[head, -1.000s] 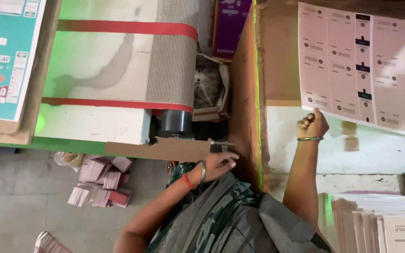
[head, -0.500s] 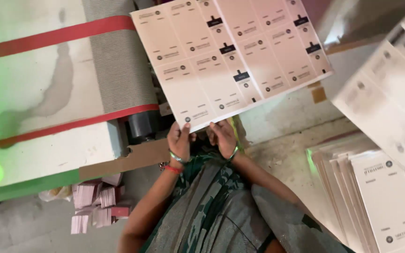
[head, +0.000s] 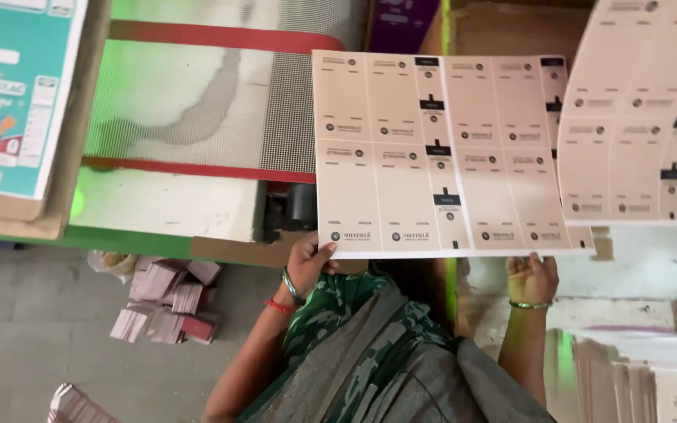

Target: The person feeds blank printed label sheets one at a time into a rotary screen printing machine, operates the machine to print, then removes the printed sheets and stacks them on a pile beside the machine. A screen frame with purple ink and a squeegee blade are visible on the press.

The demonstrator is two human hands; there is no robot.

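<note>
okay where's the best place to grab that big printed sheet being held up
Grip the printed sheet along its near bottom edge, coming from below, where the left hand and right hand pinch it far apart. It is wide, thin and floppy, so two spread grips likely keep it flat.

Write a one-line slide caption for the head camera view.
Left hand and right hand hold a printed card sheet by its near edge above a mesh conveyor belt.

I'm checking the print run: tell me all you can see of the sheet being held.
The sheet is a large, pale pink card, printed in a grid of repeated panels with small dark marks and black tabs. It is held flat and level by its near edge, the left hand and right hand pinching it, over the mesh belt's end.
</note>
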